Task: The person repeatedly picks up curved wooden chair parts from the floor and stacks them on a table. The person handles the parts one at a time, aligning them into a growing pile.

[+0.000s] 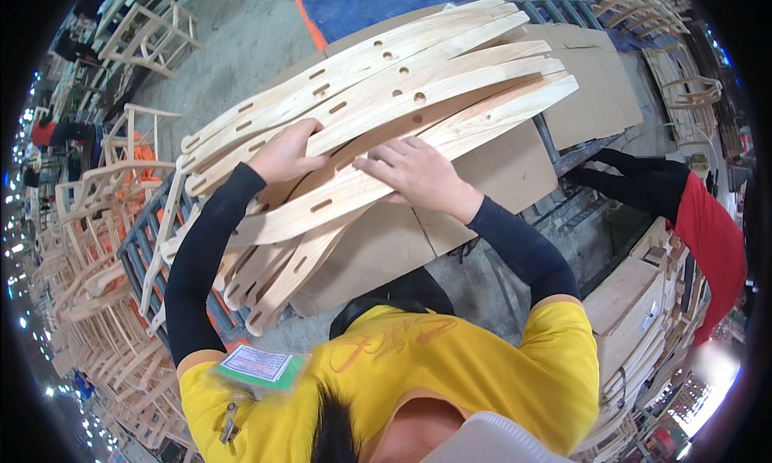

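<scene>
A pile of long, curved, pale wooden pieces (378, 57) with slots and round holes lies slantwise before me. My left hand (288, 151) is closed over the edge of one piece in the middle of the pile, its thumb toward my right hand. My right hand (418, 173) grips the nearer slotted wooden piece (498, 119), with bent fingers over its upper edge and the thumb side at its lower edge. This piece is tilted, leaving a dark gap behind it. More pieces (301, 262) fan out beneath it on the near left.
Brown cardboard (482, 191) lies under the pile, over a metal roller frame (547, 137). Wooden chair frames (104, 286) crowd the left side. At the right, a person in red (708, 238) bends near stacked boards (623, 294). A blue sheet (378, 8) covers the floor beyond.
</scene>
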The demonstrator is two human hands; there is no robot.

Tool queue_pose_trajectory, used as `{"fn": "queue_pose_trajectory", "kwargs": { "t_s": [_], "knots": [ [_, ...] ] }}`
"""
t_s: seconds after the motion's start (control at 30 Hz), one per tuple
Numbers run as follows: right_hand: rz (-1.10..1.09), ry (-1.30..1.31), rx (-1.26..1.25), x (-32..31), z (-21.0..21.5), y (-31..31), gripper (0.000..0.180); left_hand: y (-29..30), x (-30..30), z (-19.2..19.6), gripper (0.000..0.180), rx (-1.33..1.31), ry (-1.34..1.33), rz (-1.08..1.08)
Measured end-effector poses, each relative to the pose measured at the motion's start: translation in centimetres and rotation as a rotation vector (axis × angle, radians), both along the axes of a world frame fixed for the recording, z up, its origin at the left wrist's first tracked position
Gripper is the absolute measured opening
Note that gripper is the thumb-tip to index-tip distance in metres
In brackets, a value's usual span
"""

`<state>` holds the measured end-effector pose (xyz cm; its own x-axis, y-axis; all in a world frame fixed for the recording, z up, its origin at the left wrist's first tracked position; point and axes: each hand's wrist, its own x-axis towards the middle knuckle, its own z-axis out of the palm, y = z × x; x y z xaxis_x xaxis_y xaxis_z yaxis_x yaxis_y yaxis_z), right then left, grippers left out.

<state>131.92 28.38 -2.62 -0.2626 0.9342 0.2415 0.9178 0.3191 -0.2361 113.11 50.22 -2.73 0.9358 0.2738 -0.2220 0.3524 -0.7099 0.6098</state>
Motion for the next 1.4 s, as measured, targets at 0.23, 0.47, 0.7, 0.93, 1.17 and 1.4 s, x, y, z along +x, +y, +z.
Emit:
{"fn": "queue_pose_trajectory", "kwargs": {
  "t_s": [0.23, 0.47, 0.7, 0.93, 1.17, 1.4],
  "knots": [
    [-0.018, 0.025, -0.043, 0.2, -0.2, -0.2, 0.084, 4.5, 7.0, 5.2, 0.06, 0.416, 0.082, 0.122],
    [-0.006, 0.044, -0.046, 0.1, 0.2, -0.1, 0.084, 10.3, 14.5, 1.9, 0.068, 0.72, 0.017, 0.079],
    [-0.019, 0.048, -0.016, 0.2, 0.4, -0.1, 0.081, 9.0, 16.1, -7.9, 0.062, 0.39, -0.072, 0.205],
    [-0.035, 0.078, -0.03, 0.2, 0.2, -0.1, 0.079, 8.8, 14.0, -6.6, 0.067, 0.216, 0.019, 0.236],
    [-0.055, 0.042, -0.054, 0.0, 0.0, -0.2, 0.079, 0.3, 6.7, -1.8, 0.074, -0.063, -0.283, -0.002],
    [-0.285, 0.157, 0.065, -1.7, 0.6, -1.5, 0.089, -12.3, -3.5, 2.1, 0.073, 0.359, -0.019, 0.149]
  ]
}}
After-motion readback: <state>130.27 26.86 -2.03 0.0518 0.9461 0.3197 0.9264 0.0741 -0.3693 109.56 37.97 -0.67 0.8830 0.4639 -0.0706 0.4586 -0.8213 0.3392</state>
